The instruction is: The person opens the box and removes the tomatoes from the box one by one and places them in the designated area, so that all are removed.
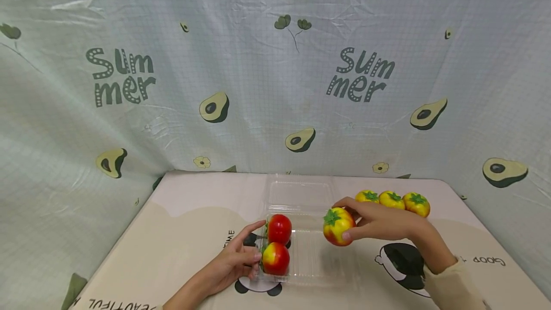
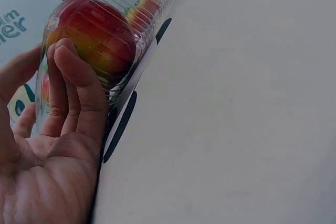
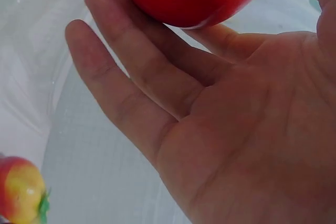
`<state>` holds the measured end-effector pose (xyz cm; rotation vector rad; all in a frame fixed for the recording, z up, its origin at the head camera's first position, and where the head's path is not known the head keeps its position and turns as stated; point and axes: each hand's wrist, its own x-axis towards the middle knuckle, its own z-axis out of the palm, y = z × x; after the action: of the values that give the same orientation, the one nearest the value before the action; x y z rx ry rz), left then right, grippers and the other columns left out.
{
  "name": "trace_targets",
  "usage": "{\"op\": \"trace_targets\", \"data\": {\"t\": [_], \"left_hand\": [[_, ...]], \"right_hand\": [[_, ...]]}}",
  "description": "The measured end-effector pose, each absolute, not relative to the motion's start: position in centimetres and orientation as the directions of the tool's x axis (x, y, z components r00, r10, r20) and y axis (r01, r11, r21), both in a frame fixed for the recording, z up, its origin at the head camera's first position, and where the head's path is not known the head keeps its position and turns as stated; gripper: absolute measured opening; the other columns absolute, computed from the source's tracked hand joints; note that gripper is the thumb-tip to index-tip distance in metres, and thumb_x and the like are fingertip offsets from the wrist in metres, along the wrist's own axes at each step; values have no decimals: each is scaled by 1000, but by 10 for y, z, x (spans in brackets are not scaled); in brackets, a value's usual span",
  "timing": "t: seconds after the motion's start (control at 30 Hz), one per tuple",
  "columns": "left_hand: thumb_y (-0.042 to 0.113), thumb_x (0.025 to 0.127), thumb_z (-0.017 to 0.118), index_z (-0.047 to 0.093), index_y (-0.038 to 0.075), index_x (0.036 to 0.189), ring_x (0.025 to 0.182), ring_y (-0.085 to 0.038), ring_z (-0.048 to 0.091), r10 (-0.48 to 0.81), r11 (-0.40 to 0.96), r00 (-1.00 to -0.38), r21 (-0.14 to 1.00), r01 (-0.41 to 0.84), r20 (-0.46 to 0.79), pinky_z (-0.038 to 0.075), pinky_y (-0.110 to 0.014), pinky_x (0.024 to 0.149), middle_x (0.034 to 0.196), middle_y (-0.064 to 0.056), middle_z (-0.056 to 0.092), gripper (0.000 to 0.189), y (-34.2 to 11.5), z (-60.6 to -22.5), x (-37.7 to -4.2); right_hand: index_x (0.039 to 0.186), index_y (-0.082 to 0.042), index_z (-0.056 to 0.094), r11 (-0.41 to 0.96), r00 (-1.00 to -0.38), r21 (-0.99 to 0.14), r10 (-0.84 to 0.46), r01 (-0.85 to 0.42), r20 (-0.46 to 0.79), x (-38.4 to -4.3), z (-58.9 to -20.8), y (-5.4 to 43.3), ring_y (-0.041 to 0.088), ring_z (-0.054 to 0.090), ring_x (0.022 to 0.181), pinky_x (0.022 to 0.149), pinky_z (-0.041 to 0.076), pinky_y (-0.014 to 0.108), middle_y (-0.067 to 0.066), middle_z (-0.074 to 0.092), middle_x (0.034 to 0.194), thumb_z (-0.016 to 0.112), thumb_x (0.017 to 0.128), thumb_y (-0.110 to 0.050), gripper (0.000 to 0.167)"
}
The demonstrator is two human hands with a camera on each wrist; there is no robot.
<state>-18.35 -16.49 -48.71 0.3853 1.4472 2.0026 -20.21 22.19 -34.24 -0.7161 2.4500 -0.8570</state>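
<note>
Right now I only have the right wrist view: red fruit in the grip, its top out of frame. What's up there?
Observer: In the head view, the held fruit has green leaves on it, facing away from the wrist.
Operator: Copy. And on the left?
Observer: The left grip touches the left side of the clear box.
Operator: Anything inside it?
Observer: Two: a far fruit and a near fruit, both along its left side.
</note>
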Motion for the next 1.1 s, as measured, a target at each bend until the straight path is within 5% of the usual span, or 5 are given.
{"op": "trace_targets", "data": {"t": [0.23,0.63,1.1], "left_hand": [[11,101,59,14,31,164,68,-11,61,641,-197,-757,926,-323,-128,57,-21,73,79,3,65,80,-165,-486,-183],[10,102,58,13,30,164,68,-11,61,640,-196,-758,926,-323,-129,56,-21,73,78,3,64,79,-165,-486,-183],[10,102,58,15,30,164,67,-11,61,631,-188,-765,930,-317,-133,56,-21,72,77,4,64,78,-164,-486,-184]], "right_hand": [[147,-16,45,628,-793,-695,-594,-351,-136,-198,-347,241,22,59,117,91,55,21,8,57,137,73,94,-41,65],[151,-10,41,570,-825,-738,-564,-362,-31,-192,-360,266,5,59,110,90,56,20,15,56,137,73,96,-31,66],[145,-11,44,558,-839,-737,-543,-381,23,-196,-369,285,5,61,106,88,58,22,15,57,133,76,92,-25,64]]}}
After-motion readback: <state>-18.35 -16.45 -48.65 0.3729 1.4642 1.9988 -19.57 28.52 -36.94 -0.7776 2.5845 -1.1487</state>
